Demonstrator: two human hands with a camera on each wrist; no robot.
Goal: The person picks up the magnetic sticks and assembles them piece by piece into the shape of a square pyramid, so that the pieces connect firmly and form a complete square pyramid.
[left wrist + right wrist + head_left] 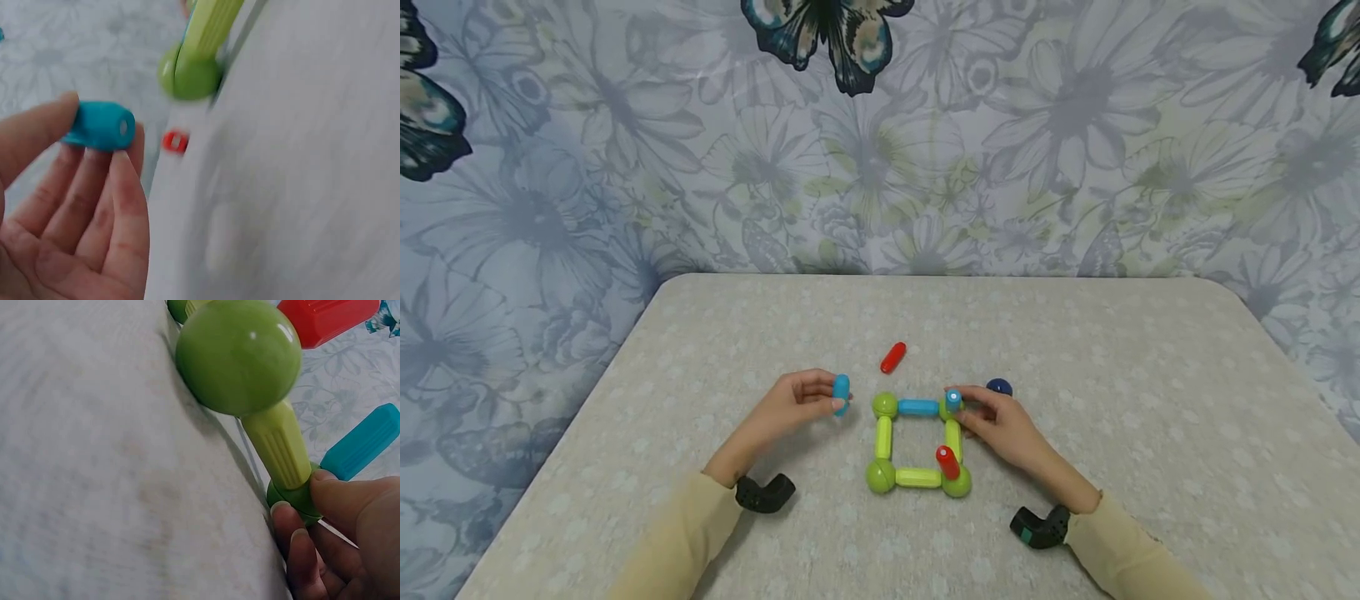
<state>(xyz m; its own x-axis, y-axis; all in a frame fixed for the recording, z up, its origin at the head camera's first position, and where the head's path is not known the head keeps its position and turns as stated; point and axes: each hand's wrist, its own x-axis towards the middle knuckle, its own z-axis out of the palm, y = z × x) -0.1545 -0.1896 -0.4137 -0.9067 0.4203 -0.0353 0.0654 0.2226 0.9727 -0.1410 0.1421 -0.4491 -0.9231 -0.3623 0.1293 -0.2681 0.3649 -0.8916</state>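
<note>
- On the pale table [1112, 350], within easy reach of both hands, a square [917, 477] of 4 green balls, 3 green rods and 1 blue rod lies flat, probably because that gives it a steady base.
- Left of the square and apart from it, the left hand [805, 400] grasps a short blue rod [841, 393] between thumb and fingertips, off the table. This light pinch seems chosen to leave the rod's ends uncovered: the left wrist view shows 1 bare end, with a pale round spot in it.
- At the square's far right corner, the right hand [1007, 425] grips the corner ball [294, 503], thumb on 1 side and fingers on the other, just below the upright blue rod [362, 442]. Such a low hold likely steadies the joint without pushing on the upright.
- Over the near right ball [957, 485], a red upright [948, 462] stands with no hand on it; the joint seems to bear it alone.
- Beyond the square, a loose red rod [893, 357] lies on the table, and a dark blue ball [1000, 387] sits just past the right hand; both look set aside, near but out of the hands' way.
</note>
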